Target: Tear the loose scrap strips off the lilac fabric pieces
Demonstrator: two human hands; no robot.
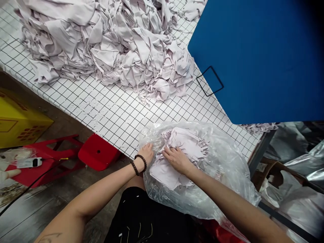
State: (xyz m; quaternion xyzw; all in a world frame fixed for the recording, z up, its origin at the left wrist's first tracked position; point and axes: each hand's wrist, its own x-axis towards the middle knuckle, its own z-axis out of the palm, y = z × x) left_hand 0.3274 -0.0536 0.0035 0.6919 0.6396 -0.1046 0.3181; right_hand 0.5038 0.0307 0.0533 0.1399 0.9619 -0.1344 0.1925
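Note:
A stack of pale lilac fabric pieces (168, 173) lies in a clear plastic bag (222, 158) at the table's near edge. My right hand (177, 160) reaches in over the bag, its fingers curled onto the stack where two bunches of pieces meet. At the bag's left side, my left hand (146, 153), with dark bead bracelets (140, 164) at the wrist, is closed on the plastic. Its fingertips are partly hidden. Frayed strips hang from the stack's right end.
A large heap of similar fabric pieces (106, 44) covers the far left of the grid-patterned table (93, 111). A blue board (258, 60) and a black rectangular outline (210, 81) are at right. Red stools (98, 152), a yellow box (22, 118) and a cardboard box (275, 168) stand around.

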